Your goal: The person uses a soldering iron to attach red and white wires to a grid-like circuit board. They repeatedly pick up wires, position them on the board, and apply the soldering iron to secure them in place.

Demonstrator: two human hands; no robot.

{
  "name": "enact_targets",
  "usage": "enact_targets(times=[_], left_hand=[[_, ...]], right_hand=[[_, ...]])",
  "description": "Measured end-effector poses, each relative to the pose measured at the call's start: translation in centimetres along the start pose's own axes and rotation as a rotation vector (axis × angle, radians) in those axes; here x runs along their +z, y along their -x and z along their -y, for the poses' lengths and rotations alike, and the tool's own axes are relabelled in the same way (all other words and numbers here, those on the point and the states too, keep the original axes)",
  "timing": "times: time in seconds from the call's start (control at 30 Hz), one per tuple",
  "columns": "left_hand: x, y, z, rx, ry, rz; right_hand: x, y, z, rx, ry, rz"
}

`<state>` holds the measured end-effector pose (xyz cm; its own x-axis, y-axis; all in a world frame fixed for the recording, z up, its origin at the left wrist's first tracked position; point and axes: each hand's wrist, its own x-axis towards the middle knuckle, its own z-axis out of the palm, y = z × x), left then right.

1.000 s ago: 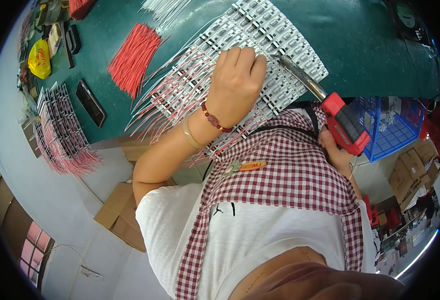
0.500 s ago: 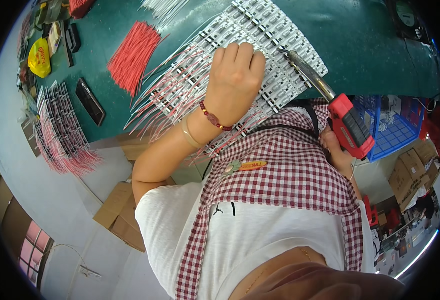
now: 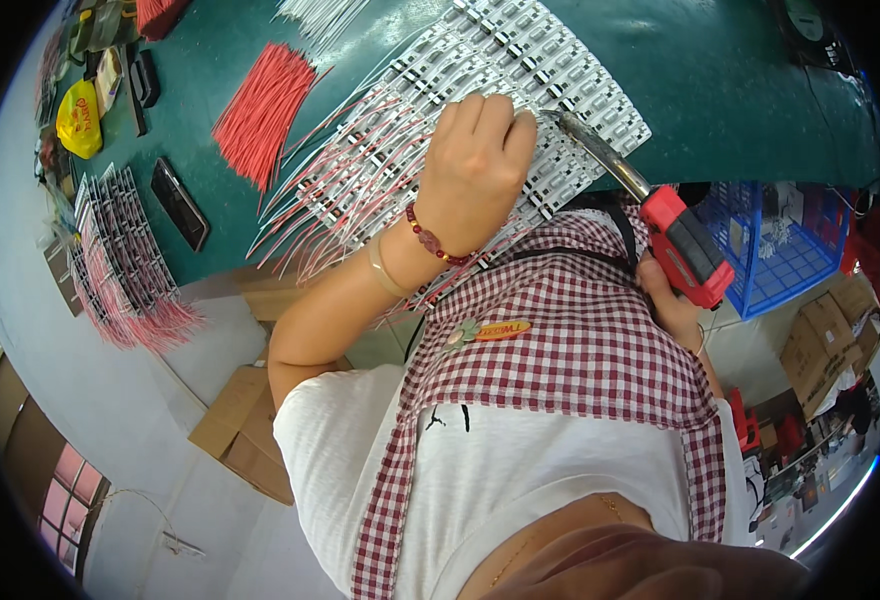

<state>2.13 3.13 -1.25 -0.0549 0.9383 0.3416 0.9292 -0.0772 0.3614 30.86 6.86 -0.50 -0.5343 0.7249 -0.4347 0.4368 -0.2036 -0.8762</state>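
Observation:
My left hand [image 3: 480, 160] is closed in a curl over a panel of small white-and-metal parts [image 3: 580, 90] set in rows. Its fingertips point away, so whatever they pinch is hidden. Thin red and white wires [image 3: 360, 170] run out from the panel's left half, some passing beneath my wrist. My right hand [image 3: 668, 295] is wrapped around the handle of a red-and-black soldering gun [image 3: 688, 245], partly hidden behind it. The gun's long metal barrel slants up and left, its tip close to my left fingertips, over the panel.
On the green table [image 3: 720, 120] lie a bundle of red wires [image 3: 263, 115], white wires [image 3: 322, 18], a phone [image 3: 180, 203] and a yellow bag [image 3: 79, 118]. A second wired panel [image 3: 125, 240] sits at the left edge. Right of me is a blue crate [image 3: 785, 265].
The soldering gun has shifted left, bringing its tip nearer my left fingers. My left hand has moved slightly down and stays closed.

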Motion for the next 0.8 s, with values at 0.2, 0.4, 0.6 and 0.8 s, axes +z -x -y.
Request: enact_targets(times=[0.2,0.4,0.6,0.8], left_hand=[[0.1,0.08,-0.08,0.009,0.009,-0.036],[0.32,0.03,-0.04,0.011,-0.005,-0.01],[-0.04,-0.28,-0.03,0.022,-0.026,0.034],[-0.32,-0.24,0.01,0.013,-0.056,0.065]], right_hand=[[-0.14,-0.07,-0.08,-0.034,-0.011,-0.027],[-0.13,0.03,-0.27,0.01,0.015,-0.003],[-0.43,0.2,-0.75,-0.076,-0.022,-0.024],[-0.36,0.31,-0.63,-0.061,-0.067,-0.059]])
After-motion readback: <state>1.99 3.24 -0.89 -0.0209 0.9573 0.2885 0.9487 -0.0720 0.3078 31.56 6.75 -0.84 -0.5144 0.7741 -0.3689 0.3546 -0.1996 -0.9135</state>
